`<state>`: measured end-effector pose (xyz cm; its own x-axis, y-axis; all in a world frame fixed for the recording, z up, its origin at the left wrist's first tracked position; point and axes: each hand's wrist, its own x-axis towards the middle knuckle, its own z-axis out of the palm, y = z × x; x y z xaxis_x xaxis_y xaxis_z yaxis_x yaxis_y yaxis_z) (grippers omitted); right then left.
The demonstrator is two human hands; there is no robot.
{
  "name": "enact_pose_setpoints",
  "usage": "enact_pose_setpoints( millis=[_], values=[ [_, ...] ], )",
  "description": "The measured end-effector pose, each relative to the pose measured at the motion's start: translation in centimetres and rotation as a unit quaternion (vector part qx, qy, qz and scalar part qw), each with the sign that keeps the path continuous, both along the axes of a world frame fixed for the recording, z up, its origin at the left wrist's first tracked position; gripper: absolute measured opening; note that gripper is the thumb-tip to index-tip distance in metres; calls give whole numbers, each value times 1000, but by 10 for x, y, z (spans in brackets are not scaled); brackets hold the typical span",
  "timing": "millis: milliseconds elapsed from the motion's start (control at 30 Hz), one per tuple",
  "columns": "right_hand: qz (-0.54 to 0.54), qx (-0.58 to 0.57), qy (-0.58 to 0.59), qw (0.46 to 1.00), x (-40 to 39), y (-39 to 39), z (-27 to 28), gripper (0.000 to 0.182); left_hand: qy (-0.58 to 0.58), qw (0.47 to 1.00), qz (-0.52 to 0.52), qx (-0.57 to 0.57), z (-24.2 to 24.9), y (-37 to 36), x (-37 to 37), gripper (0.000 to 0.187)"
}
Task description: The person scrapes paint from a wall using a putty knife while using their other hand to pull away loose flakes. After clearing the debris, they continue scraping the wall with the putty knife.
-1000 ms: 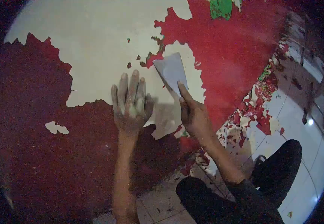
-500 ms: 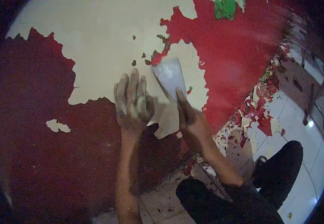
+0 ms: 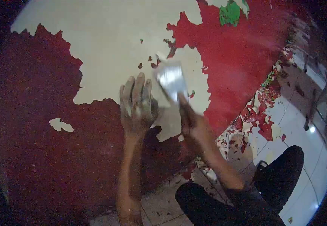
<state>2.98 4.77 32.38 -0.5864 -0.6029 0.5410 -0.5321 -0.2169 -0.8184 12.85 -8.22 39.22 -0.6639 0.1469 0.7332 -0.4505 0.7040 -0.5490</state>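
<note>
Head view showed the right hand (image 3: 193, 126) gripping a scraper (image 3: 171, 80), blade on the wall (image 3: 107, 41) at the red paint's (image 3: 238, 64) edge. The left hand (image 3: 136, 107) lay flat, fingers spread. Much wall was bare; I judged large red areas remained. Flakes (image 3: 257, 113) littered the floor (image 3: 299, 124).

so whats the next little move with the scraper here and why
Probably push the scraper a bit further up into the red paint. Its edge sits right at the small red flecks beside that border, the right hand grips it, and the left hand lies flat on the wall.
</note>
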Motion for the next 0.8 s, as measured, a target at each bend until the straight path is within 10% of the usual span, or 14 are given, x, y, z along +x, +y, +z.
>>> enact_pose_setpoints(
  millis=[767,800],
  values=[
    [17,21,-19,999,-16,8,-15,48,7,1000,19,-3,1,0,-2,35],
    [23,143,-44,988,-23,11,-4,48,6,1000,20,-5,-1,-2,-2,34]
  ],
)
